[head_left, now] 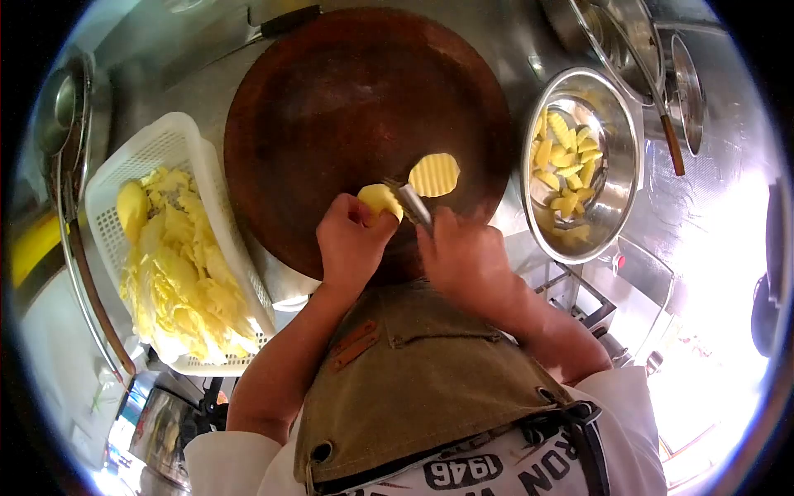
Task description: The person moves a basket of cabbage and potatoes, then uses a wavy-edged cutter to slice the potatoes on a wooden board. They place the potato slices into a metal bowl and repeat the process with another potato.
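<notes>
My left hand [351, 248] pinches a peeled yellow potato [380, 198] near the front of a round, dark brown cutting board [356, 91]. In my right hand [470, 258] is a crinkle cutter [416, 207], gripped with its metal blade right at the potato's right side. A ridged potato slice [434, 174] lies on the board just beyond the cutter. Part of the potato is hidden behind my left fingers.
At left stands a white plastic basket [213, 178] with yellow leafy vegetables [178, 256]. A metal bowl [624, 202] at right contains several crinkle-cut potato pieces [566, 157]. A dark-handled knife [289, 21] lies behind the board. Ladles and pots line both sides.
</notes>
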`<state>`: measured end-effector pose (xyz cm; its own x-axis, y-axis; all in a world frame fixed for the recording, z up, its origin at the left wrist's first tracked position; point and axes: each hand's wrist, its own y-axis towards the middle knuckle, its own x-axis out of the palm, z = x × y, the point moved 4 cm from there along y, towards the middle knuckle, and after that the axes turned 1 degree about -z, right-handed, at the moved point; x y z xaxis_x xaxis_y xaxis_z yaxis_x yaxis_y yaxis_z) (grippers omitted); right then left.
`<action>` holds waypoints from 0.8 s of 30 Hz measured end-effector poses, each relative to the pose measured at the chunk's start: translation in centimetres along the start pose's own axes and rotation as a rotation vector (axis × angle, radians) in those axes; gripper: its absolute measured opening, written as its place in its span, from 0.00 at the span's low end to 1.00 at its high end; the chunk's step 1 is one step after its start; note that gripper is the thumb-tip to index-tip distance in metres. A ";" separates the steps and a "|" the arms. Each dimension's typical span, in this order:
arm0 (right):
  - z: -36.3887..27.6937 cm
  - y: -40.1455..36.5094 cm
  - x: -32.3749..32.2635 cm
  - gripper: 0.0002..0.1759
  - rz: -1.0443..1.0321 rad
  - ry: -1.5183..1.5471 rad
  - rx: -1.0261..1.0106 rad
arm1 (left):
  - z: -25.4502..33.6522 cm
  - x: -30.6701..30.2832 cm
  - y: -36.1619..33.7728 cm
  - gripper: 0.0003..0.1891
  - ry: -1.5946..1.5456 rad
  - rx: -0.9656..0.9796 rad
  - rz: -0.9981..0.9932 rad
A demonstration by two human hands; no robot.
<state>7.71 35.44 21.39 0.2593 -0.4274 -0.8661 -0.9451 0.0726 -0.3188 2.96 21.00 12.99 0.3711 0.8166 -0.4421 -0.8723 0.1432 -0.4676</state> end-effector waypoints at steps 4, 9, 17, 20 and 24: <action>-1.0 0.3 1.1 0.11 0.013 0.045 -0.058 | -0.2 0.1 0.4 0.16 0.014 0.023 0.006; -1.4 0.3 0.7 0.05 -0.060 0.006 -0.090 | -1.0 0.4 0.2 0.16 -0.003 0.047 0.024; -1.9 0.5 0.2 0.06 -0.048 -0.010 -0.104 | -1.6 0.5 0.4 0.15 -0.067 0.062 -0.007; -1.4 1.2 1.4 0.09 -0.111 -0.047 -0.091 | -1.8 0.5 0.5 0.15 -0.122 0.038 -0.007; -0.5 2.4 3.1 0.12 -0.160 -0.062 -0.004 | -1.2 -0.1 0.2 0.15 -0.063 0.035 -0.039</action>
<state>6.16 33.87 18.08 0.4181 -0.3771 -0.8264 -0.8916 0.0040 -0.4529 3.13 20.28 12.01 0.3854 0.8433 -0.3747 -0.8686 0.1944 -0.4559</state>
